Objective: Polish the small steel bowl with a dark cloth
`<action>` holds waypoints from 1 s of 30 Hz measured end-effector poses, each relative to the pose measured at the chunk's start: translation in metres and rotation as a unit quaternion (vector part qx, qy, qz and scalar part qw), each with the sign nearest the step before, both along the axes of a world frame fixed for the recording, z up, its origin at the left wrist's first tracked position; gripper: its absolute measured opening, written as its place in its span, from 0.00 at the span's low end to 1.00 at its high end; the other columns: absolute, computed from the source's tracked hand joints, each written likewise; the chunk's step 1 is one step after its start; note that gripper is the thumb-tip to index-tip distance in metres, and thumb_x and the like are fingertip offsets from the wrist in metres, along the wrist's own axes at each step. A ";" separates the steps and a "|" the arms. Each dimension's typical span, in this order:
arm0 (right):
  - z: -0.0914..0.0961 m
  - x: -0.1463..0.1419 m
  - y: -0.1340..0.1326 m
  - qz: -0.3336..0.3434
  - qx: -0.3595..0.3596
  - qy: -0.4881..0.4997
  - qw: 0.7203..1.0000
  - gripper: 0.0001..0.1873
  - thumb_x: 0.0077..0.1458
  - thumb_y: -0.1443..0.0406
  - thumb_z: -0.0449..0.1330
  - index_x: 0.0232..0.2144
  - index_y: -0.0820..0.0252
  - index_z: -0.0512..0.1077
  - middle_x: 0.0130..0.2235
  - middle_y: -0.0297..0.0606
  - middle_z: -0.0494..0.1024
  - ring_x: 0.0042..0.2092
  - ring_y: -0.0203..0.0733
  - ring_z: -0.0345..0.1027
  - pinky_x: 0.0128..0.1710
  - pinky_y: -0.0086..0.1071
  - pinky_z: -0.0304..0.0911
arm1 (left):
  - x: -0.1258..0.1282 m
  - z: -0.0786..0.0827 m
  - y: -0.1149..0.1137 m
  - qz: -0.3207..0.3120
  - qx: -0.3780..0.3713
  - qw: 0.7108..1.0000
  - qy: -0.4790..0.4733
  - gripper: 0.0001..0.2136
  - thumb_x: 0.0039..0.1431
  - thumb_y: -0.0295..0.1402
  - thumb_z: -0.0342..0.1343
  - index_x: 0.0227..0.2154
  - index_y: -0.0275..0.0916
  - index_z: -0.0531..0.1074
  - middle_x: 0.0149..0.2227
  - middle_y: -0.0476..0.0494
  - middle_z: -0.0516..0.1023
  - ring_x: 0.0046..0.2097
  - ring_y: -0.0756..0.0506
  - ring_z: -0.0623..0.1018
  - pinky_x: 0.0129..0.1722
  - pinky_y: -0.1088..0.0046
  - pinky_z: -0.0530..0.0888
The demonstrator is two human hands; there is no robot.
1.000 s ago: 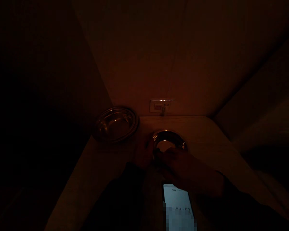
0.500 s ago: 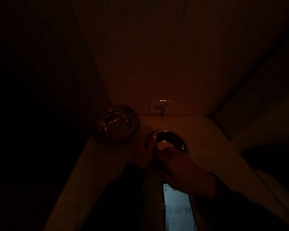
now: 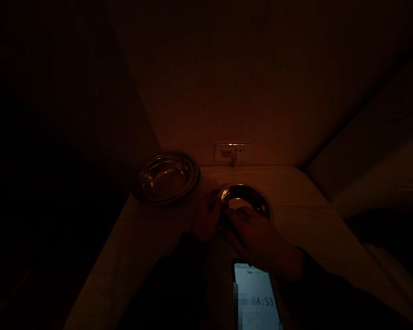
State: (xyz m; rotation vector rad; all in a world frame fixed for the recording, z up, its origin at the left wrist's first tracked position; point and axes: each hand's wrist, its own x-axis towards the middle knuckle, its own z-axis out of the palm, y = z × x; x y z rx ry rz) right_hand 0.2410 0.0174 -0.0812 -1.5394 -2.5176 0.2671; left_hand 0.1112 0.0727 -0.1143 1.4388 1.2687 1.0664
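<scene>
The scene is very dark. A small shiny metal bowl stands on the pale wooden table, open side up. My left hand is closed around its left side, with the thumb near the rim. Across the bowl's near edge reaches my right hand, fingers drawn together and pointing left toward my left hand. A dark patch lies between the two hands; what the right fingers grip there is hidden. Below my right wrist a lit phone lies on the table, showing digits ending in 4:53.
At the back left corner rests a larger metal dish, seemingly stacked on another. A socket panel with something plugged in is on the wall just behind the wooden table. Walls rise at the back and on both sides.
The small bowl has shifted slightly up and to the right in view. My right fingers have moved a little at its near rim, and my left hand keeps its place.
</scene>
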 end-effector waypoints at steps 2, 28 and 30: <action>0.002 0.003 0.001 0.016 -0.006 -0.002 1.000 0.19 0.62 0.60 0.47 0.50 0.65 0.65 0.42 0.48 0.73 0.43 0.49 0.64 0.43 0.42 0.61 | 0.000 -0.002 0.000 0.005 0.005 1.000 0.006 0.15 0.57 0.30 0.47 0.45 0.35 0.72 0.48 0.40 0.77 0.50 0.44 0.75 0.52 0.67 0.68; 0.015 0.019 0.004 0.085 -0.085 0.021 0.993 0.17 0.58 0.62 0.51 0.47 0.61 0.68 0.42 0.47 0.74 0.42 0.47 0.66 0.42 0.40 0.62 | -0.002 -0.005 0.003 0.001 -0.009 1.000 -0.014 0.16 0.59 0.33 0.47 0.46 0.36 0.73 0.48 0.42 0.77 0.50 0.44 0.75 0.51 0.67 0.69; 0.021 0.029 0.004 0.098 -0.116 0.021 0.988 0.15 0.55 0.64 0.53 0.45 0.59 0.70 0.40 0.44 0.75 0.42 0.46 0.67 0.43 0.38 0.61 | -0.002 -0.003 0.003 -0.008 -0.012 1.000 -0.018 0.15 0.59 0.33 0.47 0.46 0.36 0.73 0.47 0.42 0.77 0.49 0.44 0.75 0.51 0.67 0.69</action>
